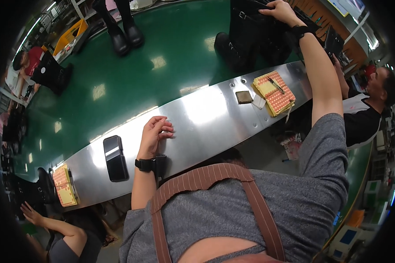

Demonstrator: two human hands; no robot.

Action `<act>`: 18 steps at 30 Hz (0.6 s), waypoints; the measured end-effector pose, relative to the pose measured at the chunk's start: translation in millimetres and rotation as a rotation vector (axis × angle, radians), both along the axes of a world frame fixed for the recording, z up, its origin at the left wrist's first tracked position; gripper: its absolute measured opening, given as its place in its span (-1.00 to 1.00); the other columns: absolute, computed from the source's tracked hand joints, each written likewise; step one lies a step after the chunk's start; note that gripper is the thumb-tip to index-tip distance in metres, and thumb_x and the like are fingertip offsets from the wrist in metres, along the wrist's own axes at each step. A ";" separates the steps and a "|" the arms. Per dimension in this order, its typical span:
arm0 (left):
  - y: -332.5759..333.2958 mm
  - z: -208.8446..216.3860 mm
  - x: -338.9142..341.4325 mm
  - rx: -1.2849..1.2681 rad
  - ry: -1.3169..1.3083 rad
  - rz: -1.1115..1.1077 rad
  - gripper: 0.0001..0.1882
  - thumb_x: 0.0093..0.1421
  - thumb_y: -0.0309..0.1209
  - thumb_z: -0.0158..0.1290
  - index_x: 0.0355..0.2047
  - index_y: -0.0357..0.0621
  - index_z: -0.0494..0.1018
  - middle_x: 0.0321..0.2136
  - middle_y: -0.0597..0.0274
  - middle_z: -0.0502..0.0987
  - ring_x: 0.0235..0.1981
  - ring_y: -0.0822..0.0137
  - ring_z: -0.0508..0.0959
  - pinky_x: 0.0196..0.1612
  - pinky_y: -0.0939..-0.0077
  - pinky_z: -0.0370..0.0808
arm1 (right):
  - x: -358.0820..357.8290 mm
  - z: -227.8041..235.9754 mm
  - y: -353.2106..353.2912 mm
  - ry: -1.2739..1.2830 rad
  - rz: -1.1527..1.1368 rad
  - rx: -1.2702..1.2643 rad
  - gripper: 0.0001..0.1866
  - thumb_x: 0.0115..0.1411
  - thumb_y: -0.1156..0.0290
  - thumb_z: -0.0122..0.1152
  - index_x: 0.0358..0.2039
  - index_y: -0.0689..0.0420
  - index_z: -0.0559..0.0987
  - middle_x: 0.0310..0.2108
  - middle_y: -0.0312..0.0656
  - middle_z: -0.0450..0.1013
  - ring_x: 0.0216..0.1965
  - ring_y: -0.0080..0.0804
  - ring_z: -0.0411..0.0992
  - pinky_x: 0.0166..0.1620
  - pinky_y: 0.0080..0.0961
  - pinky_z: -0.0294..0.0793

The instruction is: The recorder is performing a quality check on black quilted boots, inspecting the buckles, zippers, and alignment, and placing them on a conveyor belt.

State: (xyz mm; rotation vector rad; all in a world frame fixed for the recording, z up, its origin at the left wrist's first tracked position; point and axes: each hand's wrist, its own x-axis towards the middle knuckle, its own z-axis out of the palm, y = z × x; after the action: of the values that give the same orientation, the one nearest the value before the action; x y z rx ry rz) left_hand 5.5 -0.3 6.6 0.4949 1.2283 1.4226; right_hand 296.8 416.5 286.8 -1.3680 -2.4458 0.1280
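Your right hand (pixel 283 12) pinches a black boot (pixel 245 33) at its top, your left hand (pixel 156 135) loosely curled, empty, a one-sided hold that could topple it

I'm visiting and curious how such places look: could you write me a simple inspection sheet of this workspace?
Surface: green worktop, shiny metal ledge along its near side.
Job's things: buckled black boot at upper right; black boot pair farther left.
Clutter: phone, brown block, two patterned pads, all on the ledge.
Hands: left hand loosely curled over the ledge, nothing visible in it; right hand at the buckled boot's upper edge, grip unclear.
Cables: nothing seen.
Surroundings: people at right and lower left; yellow crate at upper left.
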 end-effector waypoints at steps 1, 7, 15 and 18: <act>2.8 -1.4 1.5 0.013 0.022 -0.013 -0.78 0.32 -0.40 -0.04 -0.12 -0.31 0.36 -0.38 0.05 0.54 -0.40 0.26 0.63 -0.38 0.48 0.65 | -7.8 11.2 -24.7 0.134 0.020 0.035 -0.63 -0.03 0.11 0.44 -0.48 0.21 0.66 -0.49 -0.05 0.58 -0.46 -0.25 0.54 -0.33 -0.36 0.49; 20.6 20.1 26.4 0.224 0.685 -0.021 -0.39 0.13 -0.28 0.24 0.13 -0.24 0.29 -0.08 0.01 0.46 -0.03 0.14 0.50 -0.05 0.34 0.53 | -25.8 58.5 -119.9 0.236 0.286 0.548 -0.67 -0.08 0.21 0.41 -0.49 0.26 0.65 -0.64 -0.08 0.52 -0.58 -0.34 0.52 -0.43 -0.42 0.47; 40.6 83.7 86.8 0.656 1.077 0.187 0.32 -0.32 -0.09 0.50 0.35 -0.19 -0.07 0.25 -0.11 0.14 0.28 -0.05 0.16 0.30 0.16 0.15 | -31.0 40.9 -297.1 0.266 0.740 0.390 -0.54 -0.06 0.22 0.37 -0.17 0.24 0.59 -0.34 0.08 0.55 -0.38 -0.20 0.57 -0.30 -0.41 0.52; 27.9 52.3 77.1 0.543 1.088 0.154 0.30 -0.31 -0.20 0.50 0.34 -0.27 -0.08 0.20 -0.15 0.18 0.26 -0.06 0.18 0.29 0.19 0.17 | -5.2 -20.1 -261.5 0.353 0.855 0.483 -0.06 -0.13 0.08 0.53 0.21 0.18 0.32 0.02 -0.09 0.38 0.03 -0.29 0.39 0.01 -0.44 0.41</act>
State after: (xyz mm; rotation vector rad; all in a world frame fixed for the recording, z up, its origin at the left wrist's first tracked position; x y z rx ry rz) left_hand 82.6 27.6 59.0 1.7372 1.7045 1.6604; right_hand 291.7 155.0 266.7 -0.0505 -2.3555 -0.0252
